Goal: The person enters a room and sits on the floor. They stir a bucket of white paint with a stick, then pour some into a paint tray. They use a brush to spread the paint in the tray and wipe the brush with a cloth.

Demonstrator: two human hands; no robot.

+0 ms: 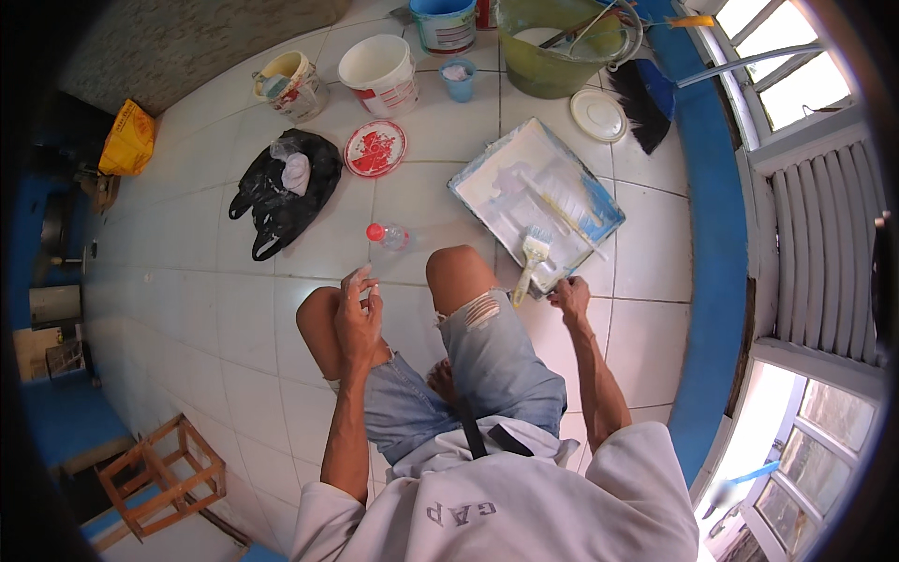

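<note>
A paint tray (487, 173) smeared with white and blue paint lies on the tiles ahead and to the right. Fingers of my right hand (571, 298) are closed at its near corner and seem to grip the rim. Beside that hand a wide paintbrush (536, 245) rests across the tray's near edge, handle toward me. A long paint-stained stick (567, 220) lies slantwise in the tray. My left hand (359, 314) is raised above my left knee, empty, fingers loosely bent and apart from the thumb. Just beyond it a small clear bottle (393, 237) with a red cap lies on the floor.
Farther off stand a white bucket (376, 77), a paint-smeared pail (292, 89), a blue cup (458, 82) and a large green tub (552, 70). A black plastic bag (298, 183), red-stained lid (375, 149), white lid (598, 115) and dark broom (644, 103) surround them. A wooden stool (164, 473) is at lower left.
</note>
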